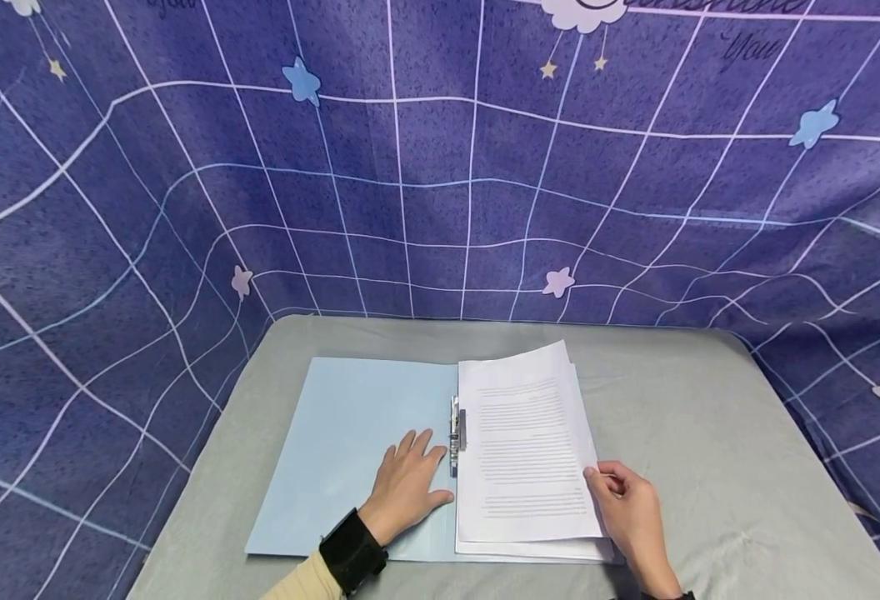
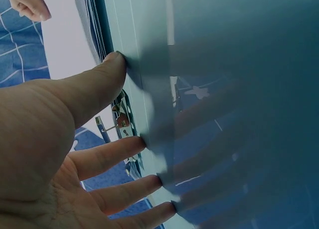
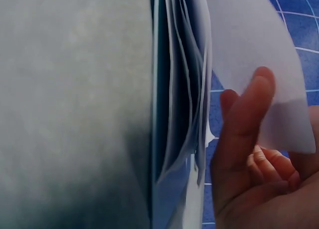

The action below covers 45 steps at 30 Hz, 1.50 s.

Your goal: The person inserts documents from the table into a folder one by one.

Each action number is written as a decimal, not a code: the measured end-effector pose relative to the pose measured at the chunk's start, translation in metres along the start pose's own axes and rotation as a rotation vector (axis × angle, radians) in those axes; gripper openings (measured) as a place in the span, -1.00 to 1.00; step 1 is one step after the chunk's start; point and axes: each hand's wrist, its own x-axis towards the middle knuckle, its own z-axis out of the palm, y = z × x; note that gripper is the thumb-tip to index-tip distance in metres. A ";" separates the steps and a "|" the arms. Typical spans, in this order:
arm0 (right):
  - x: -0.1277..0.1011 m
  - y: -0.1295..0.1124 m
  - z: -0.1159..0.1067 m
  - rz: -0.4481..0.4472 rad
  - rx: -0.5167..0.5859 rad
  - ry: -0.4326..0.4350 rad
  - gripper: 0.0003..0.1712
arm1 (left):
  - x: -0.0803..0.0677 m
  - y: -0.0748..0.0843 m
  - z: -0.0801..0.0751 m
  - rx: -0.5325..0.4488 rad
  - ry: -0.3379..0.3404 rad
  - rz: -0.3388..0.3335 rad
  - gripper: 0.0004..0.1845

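Observation:
A light blue folder [image 1: 350, 433] lies open on the grey table [image 1: 710, 433]. My left hand [image 1: 427, 467] rests flat on its left inside cover [image 2: 224, 89], fingers straight, right beside the metal clip [image 1: 456, 433]. A stack of printed sheets [image 1: 522, 442] lies on the folder's right half. My right hand [image 1: 603, 479] pinches the right edge of the top sheet [image 3: 249, 44] between thumb and fingers, and that edge is raised off the stack [image 3: 182, 89] below.
A blue gridded cloth with stars [image 1: 440, 167] hangs behind and around the table. Bare grey tabletop [image 1: 747, 500] lies to the right of the folder and behind it. The table's front edge is close to my arms.

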 end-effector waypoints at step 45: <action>-0.010 -0.031 0.017 -0.599 -0.312 -0.162 -0.12 | -0.001 0.004 -0.003 -0.041 0.002 -0.030 -0.29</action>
